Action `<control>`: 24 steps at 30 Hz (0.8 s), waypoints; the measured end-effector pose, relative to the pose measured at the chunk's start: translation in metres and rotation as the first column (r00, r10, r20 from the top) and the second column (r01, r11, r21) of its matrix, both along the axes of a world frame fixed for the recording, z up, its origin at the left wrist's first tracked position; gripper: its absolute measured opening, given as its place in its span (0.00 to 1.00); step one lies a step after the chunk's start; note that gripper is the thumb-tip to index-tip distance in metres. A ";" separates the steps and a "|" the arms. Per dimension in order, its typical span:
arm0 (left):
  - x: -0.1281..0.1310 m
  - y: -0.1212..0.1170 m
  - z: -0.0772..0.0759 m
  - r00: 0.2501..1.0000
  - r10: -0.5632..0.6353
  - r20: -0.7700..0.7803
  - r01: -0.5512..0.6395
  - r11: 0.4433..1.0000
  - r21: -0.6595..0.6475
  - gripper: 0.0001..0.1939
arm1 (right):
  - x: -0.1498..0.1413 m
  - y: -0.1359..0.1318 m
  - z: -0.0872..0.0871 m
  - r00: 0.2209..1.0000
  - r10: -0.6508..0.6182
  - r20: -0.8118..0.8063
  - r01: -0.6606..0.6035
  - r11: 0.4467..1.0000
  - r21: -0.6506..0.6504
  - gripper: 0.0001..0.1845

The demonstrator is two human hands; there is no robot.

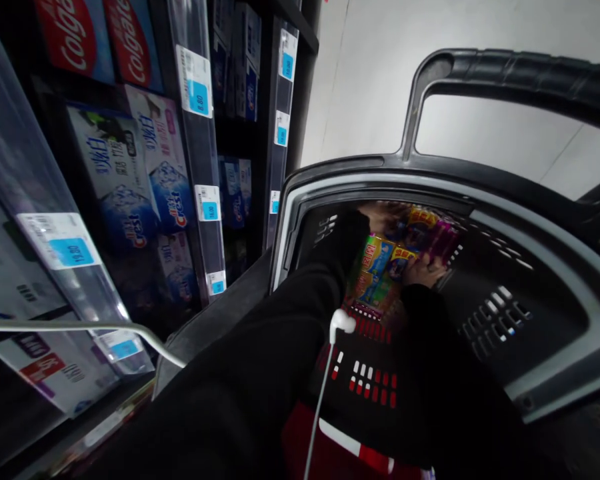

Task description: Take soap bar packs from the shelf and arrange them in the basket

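Packets [377,257] lie together deep inside the black basket [430,167], in front of you and between your two hands. Green, yellow, blue and purple show on their wrappers, and light glints off them. Your right hand [424,270] is at their right side, its fingers bent against the purple packet [445,240] and close beside one with a yellow label; you seem to have hold of the purple one, but the grip is too dim to be sure. Your left hand [380,217] is at the far side of the pile, blurred and partly hidden, so I cannot tell whether it is spread or pinching anything. Both your black sleeves [265,353] reach down into the basket, whose handle [520,70] stands out over the pale floor [365,73]. Red and white patches show through the slots in its wall. A white earphone [340,323] dangles in front of your view, on a thin cord. On your left, the shelf [200,147] carries Colgate boxes [70,40] and Crest boxes [125,193], with blue-and-white price labels [197,90] along its edges.
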State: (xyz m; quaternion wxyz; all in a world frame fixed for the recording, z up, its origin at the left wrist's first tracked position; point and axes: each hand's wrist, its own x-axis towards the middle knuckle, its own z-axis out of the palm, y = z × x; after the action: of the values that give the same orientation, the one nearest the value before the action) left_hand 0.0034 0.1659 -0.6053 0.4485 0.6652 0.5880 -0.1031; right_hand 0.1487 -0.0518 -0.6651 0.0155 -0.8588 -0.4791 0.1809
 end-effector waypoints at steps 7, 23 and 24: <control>-0.001 0.003 0.005 0.725 -0.686 0.065 0.675 0.726 0.129 0.15 | -0.005 0.006 0.005 0.998 0.004 -0.065 -0.004 1.000 -0.001 0.17; 0.027 -0.256 0.098 0.945 0.036 -0.326 -0.150 0.931 -0.332 0.27 | -0.010 0.034 0.062 0.996 -0.035 -0.076 0.037 0.999 0.023 0.22; 0.023 -0.249 0.102 0.947 0.028 -0.320 -0.143 0.930 -0.340 0.25 | -0.018 0.046 0.071 0.988 0.045 -0.149 -0.038 0.998 0.054 0.21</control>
State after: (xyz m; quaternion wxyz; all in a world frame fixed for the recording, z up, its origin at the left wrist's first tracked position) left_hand 0.0265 -0.0831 -0.5031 0.4685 0.5212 0.6510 -0.2918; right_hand 0.1303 -0.0061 -0.5942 0.0695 -0.8318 -0.4988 0.2332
